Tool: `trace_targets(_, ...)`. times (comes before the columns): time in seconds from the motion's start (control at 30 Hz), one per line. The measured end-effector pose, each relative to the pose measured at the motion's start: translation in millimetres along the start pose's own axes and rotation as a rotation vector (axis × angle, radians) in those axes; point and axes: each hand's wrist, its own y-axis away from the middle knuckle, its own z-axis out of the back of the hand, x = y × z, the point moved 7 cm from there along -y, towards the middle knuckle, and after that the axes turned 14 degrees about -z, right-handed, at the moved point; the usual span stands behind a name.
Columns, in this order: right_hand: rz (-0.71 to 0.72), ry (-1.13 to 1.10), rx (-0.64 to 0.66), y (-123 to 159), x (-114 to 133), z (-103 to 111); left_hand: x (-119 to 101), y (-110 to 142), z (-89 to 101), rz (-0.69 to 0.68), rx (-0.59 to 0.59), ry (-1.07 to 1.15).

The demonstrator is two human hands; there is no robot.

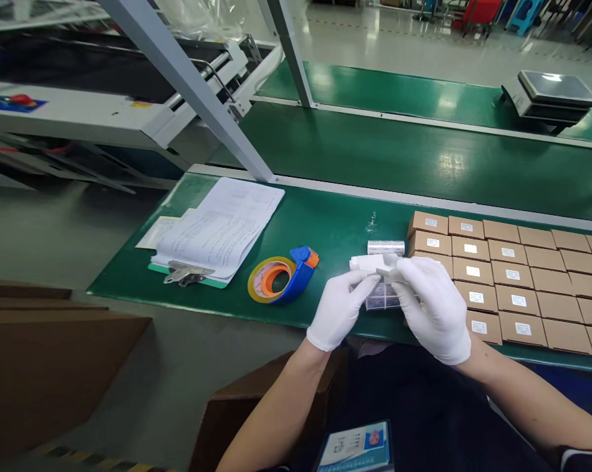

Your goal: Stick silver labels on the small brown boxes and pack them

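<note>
Green conveyor-bench surface [335,226], smooth and glossy, with a pale metal strip along its far edge. Left hand [339,309] and right hand [433,308], both in white cotton gloves, meet over the bench near its front edge; the fingers [362,287] of both curl closed on a small white block [374,264], the exact grip partly hidden. Under the hands lie printed label sheets [385,295]; just beyond them, a silver roll [385,248] lies on its side. To the right, kraft carton boxes [502,282] with white labels sit in a tight grid. To the left: a blue tape dispenser [296,275] holding amber tape, and papers on a clipboard [217,229]. Farther back, a second green belt [423,154] carries a digital scale [550,97]; grey steel uprights [187,85] rise from the bench. Flat cardboard sheets [40,347] rest on the grey floor [177,367] at left
</note>
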Motion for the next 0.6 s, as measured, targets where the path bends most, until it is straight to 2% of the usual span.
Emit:
trace_targets(0.1,-0.164,-0.039,0.114,-4.8,-3.2,-12.2,-10.1,1.6,-1.3,-0.040,0.025,0.011)
trace_targets(0.17,-0.206,-0.051,0.177,-4.7,-6.6,-20.5,-13.3,3.7,-4.3,-0.029,0.053,0.063)
trace_targets(0.3,-0.118,-0.056,0.183,-3.3,-11.1,-29.8,-6.7,8.1,-12.6,0.095,0.096,0.281)
trace_targets(0.4,-0.017,-0.075,0.243,-1.3,-6.9,-36.1,0.7,3.8,-13.4,0.112,0.089,0.320)
trace_targets(0.5,0.052,-0.178,0.228,-0.4,0.0,-24.2,6.5,-6.0,-11.7,0.087,0.072,0.261)
trace_targets(0.6,-0.072,-0.228,0.118,-6.6,-19.2,8.1,11.2,-15.3,-12.0,0.099,0.082,0.200)
